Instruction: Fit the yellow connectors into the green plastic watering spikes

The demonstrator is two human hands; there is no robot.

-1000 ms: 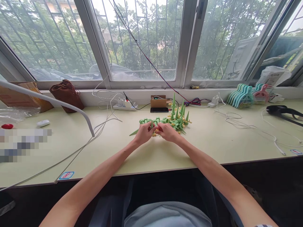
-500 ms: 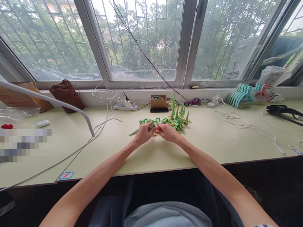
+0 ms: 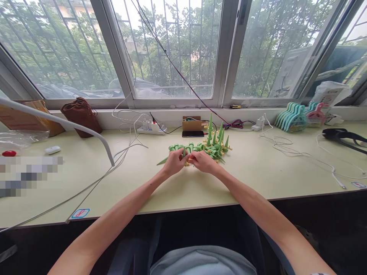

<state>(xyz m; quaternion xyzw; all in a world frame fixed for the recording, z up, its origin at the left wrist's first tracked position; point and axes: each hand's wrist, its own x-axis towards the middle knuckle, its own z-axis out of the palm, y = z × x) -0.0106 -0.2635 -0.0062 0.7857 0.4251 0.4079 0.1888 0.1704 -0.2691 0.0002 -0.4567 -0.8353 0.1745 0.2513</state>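
A pile of green plastic cone spikes (image 3: 213, 148) with small yellow fittings lies in the middle of the pale green table (image 3: 258, 168); a few stand upright at the back. My left hand (image 3: 175, 162) is closed around one green spike, whose tip pokes out to the left. My right hand (image 3: 204, 161) meets it fingertip to fingertip, pinched on a small yellow and red piece at that spike's end. Both hands rest on the table just in front of the pile.
A black phone (image 3: 193, 133) and small cardboard box (image 3: 191, 124) sit behind the pile. A power strip (image 3: 151, 129), white cables (image 3: 126, 152), a brown pouch (image 3: 81, 117), a white lamp arm (image 3: 57, 121), teal hangers (image 3: 292, 116) and a black strap (image 3: 342, 135) are around.
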